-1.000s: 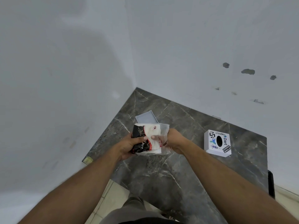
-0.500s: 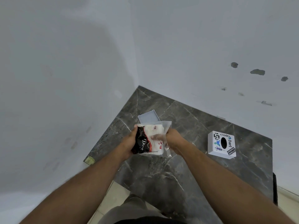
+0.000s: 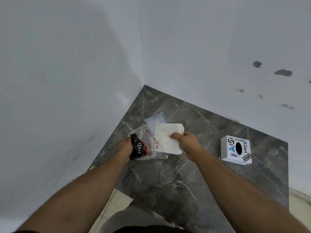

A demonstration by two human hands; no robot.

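Observation:
My left hand (image 3: 125, 147) grips the black, red and clear plastic wrapper (image 3: 144, 145), now mostly emptied and sagging. My right hand (image 3: 186, 142) pinches a stack of white tissues (image 3: 166, 138) by its right edge, and the stack is almost wholly out of the wrapper's open side. Both hands hover just above the dark marble table (image 3: 176, 179). Behind them lies a flat white lid or tray (image 3: 155, 119), partly hidden by the wrapper and the tissues.
A white tissue box (image 3: 235, 150) with stickers and a black oval opening stands on the table to the right. White walls meet in a corner behind the table. Light floor tiles and my knee show below the table's near edge.
The right hand has drawn the white tissue stack out of the wrapper toward the right. The left hand kept hold of the wrapper, which has gone slack.

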